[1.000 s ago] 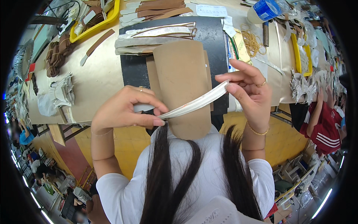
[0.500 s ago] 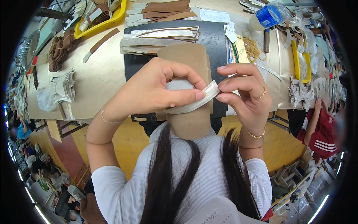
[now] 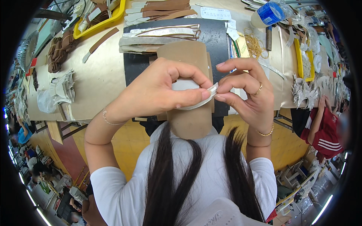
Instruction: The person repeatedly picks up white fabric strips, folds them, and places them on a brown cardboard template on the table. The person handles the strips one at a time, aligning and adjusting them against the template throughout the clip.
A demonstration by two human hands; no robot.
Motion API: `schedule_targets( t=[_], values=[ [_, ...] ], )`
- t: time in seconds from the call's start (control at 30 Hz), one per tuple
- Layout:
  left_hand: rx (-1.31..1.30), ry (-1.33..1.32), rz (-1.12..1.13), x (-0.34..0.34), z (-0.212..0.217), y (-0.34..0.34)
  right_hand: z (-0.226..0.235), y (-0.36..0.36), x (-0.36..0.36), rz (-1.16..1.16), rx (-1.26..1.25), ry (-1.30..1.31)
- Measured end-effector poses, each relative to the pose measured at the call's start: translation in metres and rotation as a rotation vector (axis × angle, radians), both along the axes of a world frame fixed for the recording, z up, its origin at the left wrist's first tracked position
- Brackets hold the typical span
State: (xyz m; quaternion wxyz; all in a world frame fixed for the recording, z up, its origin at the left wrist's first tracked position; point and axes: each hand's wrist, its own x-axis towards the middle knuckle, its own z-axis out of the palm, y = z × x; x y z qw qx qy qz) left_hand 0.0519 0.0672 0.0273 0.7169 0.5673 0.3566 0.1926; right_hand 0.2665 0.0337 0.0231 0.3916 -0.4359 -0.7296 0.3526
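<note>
A pale, curved strip [image 3: 199,105] is raised over a tan, rounded board [image 3: 189,124]. My left hand [image 3: 166,88] pinches it between thumb and index finger near its right end. At that end, my right hand [image 3: 247,84] closes thumb and fingertips on the strip's tip, the other fingers bent above. The rest of the strip passes under my left hand and is partly hidden. A white rounded piece [image 3: 181,84] shows behind the left thumb. Beneath the board lies a black mat [image 3: 132,67].
White and brown strips [image 3: 162,34] lie at the mat's far edge, with brown strips [image 3: 167,13] beyond. A single brown strip [image 3: 101,43] and a yellow tray [image 3: 120,19] are on the left. Rubber bands [image 3: 256,47] and a bottle [image 3: 268,15] sit right. A person in red [image 3: 326,130] works farther right.
My right hand has shifted slightly and its fingers have bent closer around the strip's tip. The strip's end now looks narrower, turned more edge-on. My left hand keeps its pinch.
</note>
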Motion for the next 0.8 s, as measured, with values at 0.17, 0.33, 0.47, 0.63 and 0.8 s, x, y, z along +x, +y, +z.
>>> schedule_targets(
  t=[0.17,0.33,0.47,0.63,0.8],
  values=[
    [0.029,0.028,-0.004,0.001,0.002,0.0,0.003,0.005,0.004,0.114,0.016,-0.042],
    [-0.012,0.145,0.04,0.001,0.013,0.001,-0.009,0.0,0.001,0.109,0.087,-0.108],
    [-0.004,0.252,0.165,-0.001,0.003,0.003,0.0,-0.017,0.0,0.201,0.334,-0.234],
    [0.312,0.203,0.255,0.003,-0.009,0.012,0.014,-0.032,-0.01,0.492,0.045,0.078],
    [0.392,0.156,0.445,-0.015,-0.02,-0.007,-0.002,-0.035,-0.013,0.302,-0.262,0.391]
  ],
)
